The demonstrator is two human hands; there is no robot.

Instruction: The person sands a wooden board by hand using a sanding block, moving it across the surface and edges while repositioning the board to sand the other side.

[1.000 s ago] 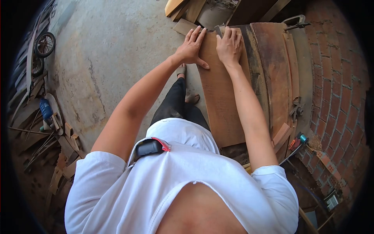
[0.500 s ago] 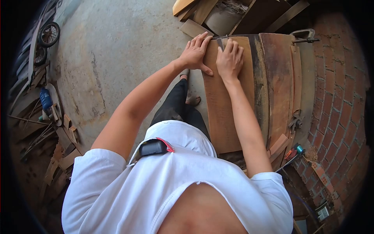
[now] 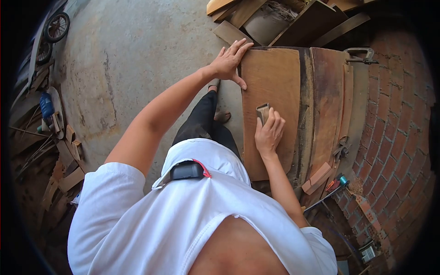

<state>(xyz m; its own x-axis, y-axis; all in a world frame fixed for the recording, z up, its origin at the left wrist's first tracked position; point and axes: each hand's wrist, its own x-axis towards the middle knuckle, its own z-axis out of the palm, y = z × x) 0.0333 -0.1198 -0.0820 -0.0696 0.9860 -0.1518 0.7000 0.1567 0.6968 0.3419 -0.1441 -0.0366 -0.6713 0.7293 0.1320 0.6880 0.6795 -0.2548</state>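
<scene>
A flat brown wooden board (image 3: pixel 271 75) lies lengthwise on the workbench in front of me. My left hand (image 3: pixel 229 63) rests at the board's far left corner, fingers spread and thumb along the left edge. Over the middle of the board, my right hand (image 3: pixel 269 135) is closed around a small sanding block (image 3: pixel 263 110). The block's far end shows beyond my fingers; the rest is hidden under the hand. Its underside faces the board's surface.
Darker planks (image 3: pixel 326 101) lie right of the board. A C-clamp (image 3: pixel 362 56) sits at the bench's far right corner, near a brick wall (image 3: pixel 394 137). Small wood blocks (image 3: pixel 317 178) lie at the near right. Scrap boards (image 3: pixel 311 23) are piled beyond; wheels (image 3: pixel 57 27) stand far left.
My right hand has drawn the sanding block from the board's far end back toward me, to about the middle. The left hand stays at the corner.
</scene>
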